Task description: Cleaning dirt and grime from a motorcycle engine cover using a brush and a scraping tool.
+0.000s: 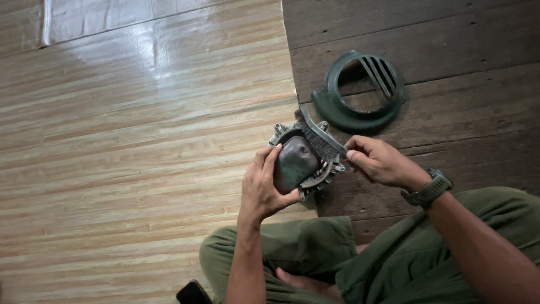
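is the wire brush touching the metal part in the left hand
Touching. The head view shows the wire brush bristles pressed against the rim of the metal part, gripped by the left hand.

Dark-green cover (359,93), striped light-wood floor (140,157)

Seated cross-legged in olive trousers at the bottom of the frame, a person raises both bare forearms toward centre. The left hand (263,188) curls in a cupped grip; the right hand (378,163), a watch on its wrist, pinches with fingertips.
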